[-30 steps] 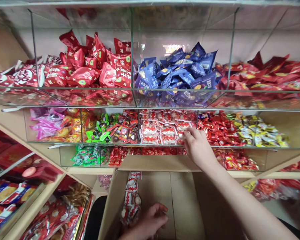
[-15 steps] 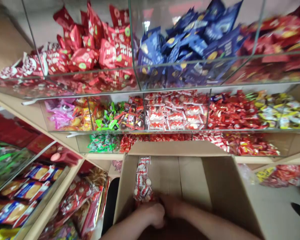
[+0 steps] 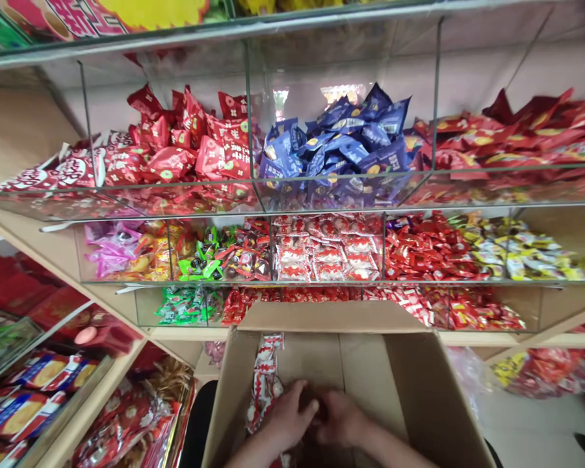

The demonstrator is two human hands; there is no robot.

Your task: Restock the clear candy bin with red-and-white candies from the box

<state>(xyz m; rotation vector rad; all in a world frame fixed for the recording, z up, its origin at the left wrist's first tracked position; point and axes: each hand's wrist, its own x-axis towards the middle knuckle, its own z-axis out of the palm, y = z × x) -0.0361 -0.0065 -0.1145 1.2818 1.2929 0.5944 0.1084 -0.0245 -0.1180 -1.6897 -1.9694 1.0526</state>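
From the head view, both hands are down inside an open cardboard box [image 3: 429, 383], close together and almost meeting at the fingertips. The left hand [image 3: 292, 416] has its thumb and forefinger slightly apart, its other fingers hidden; I cannot tell whether it grips anything. The right hand [image 3: 338, 416] bends its fingers inward toward the left one, and whether they close on something cannot be told either, since the space there is dark and blurred. Red-and-white wrapped packets [image 3: 263, 383] lie in the box in a strip along its left wall, just beside the left hand. Beyond the box's raised far flap [image 3: 329, 316], a clear compartment on the middle tier holds similar red-and-white packets [image 3: 326, 253], between dark-wrapped sweets [image 3: 247, 257] on its left and red-wrapped sweets [image 3: 431, 250] on its right. On the tier above, blue bags [image 3: 341, 146] are heaped beside red bags [image 3: 175, 146], divided by an upright clear panel [image 3: 248, 84]. Green-wrapped sweets [image 3: 188, 305] sit low at the left.
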